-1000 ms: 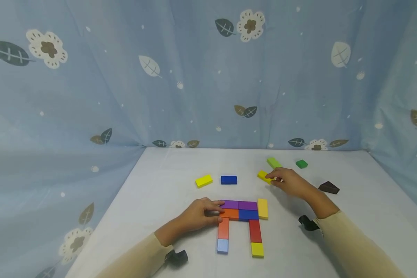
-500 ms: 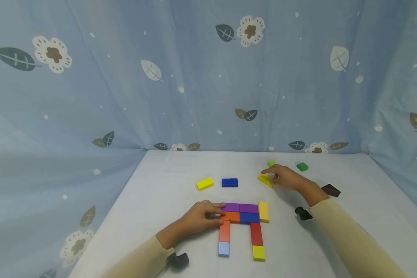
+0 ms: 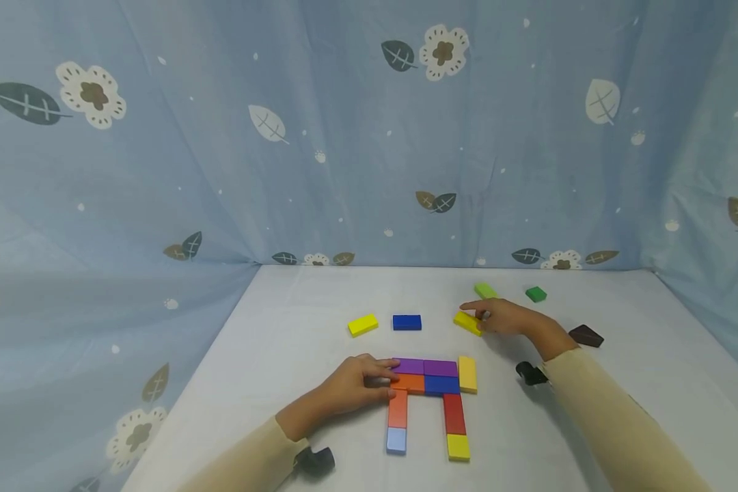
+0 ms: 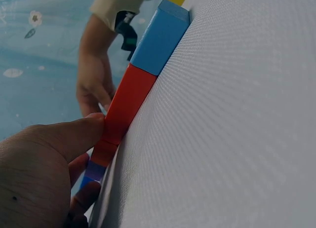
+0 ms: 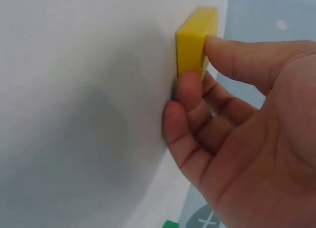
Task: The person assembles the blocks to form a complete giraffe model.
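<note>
In the head view, flat blocks form a figure: two purple blocks lie above an orange block and a blue block. A coral block with a light blue one and a red block with a yellow square run down like legs. My left hand rests against the figure's left side, its thumb on the coral block and its fingertips on the purple and orange ones. Farther back, my right hand pinches a yellow block between thumb and fingers, index finger stretched over it.
A pale yellow block stands lengthwise at the figure's right. Behind lie another yellow block, a dark blue block, a light green block, a green piece and a dark brown piece. A patterned curtain borders the white table.
My right hand has taken hold of the yellow block and shifted it slightly left and nearer. The left hand stays on the figure. The head view has tilted slightly.
</note>
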Action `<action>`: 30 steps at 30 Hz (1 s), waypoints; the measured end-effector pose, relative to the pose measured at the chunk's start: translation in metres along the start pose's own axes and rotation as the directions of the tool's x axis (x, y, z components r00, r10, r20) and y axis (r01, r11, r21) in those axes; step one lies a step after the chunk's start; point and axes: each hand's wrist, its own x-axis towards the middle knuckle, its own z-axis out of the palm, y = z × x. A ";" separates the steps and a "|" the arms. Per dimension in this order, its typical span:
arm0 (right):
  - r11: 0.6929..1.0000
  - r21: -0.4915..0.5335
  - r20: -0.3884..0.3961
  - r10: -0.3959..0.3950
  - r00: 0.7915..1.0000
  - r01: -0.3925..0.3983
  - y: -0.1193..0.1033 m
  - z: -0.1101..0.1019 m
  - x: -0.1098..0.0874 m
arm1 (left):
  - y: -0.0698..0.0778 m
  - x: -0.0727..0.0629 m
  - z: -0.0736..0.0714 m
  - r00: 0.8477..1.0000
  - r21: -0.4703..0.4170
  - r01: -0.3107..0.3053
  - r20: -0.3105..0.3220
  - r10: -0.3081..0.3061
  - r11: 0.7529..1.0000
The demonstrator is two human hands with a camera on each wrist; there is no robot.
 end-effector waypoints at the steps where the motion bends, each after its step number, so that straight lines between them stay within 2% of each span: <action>1: 1.000 -0.011 0.009 0.016 1.000 -0.016 -0.002 0.000 0.000 | 0.000 0.000 0.000 1.000 0.001 0.001 -0.001 -0.001 1.000; 8: 0.991 -0.124 0.091 0.065 0.994 -0.053 -0.012 -0.001 0.003 | 0.000 0.000 0.001 1.000 -0.002 0.027 0.004 -0.027 1.000; 12: 0.992 -0.107 0.111 0.075 0.991 -0.063 -0.015 -0.001 0.002 | 0.000 0.000 0.001 1.000 -0.007 0.019 0.004 -0.019 1.000; 16: 0.995 -0.052 0.075 0.085 0.994 -0.081 -0.010 0.000 0.000 | -0.001 0.001 0.000 1.000 -0.009 0.009 0.005 -0.009 1.000; 23: 0.999 0.006 -0.028 0.041 0.999 -0.041 0.002 0.008 -0.001 | 0.001 0.000 -0.002 1.000 -0.001 0.011 0.014 -0.011 1.000; 30: 0.993 0.084 -0.093 0.084 0.992 -0.077 0.001 0.019 -0.002 | -0.001 0.000 -0.002 1.000 0.000 0.006 0.010 -0.006 1.000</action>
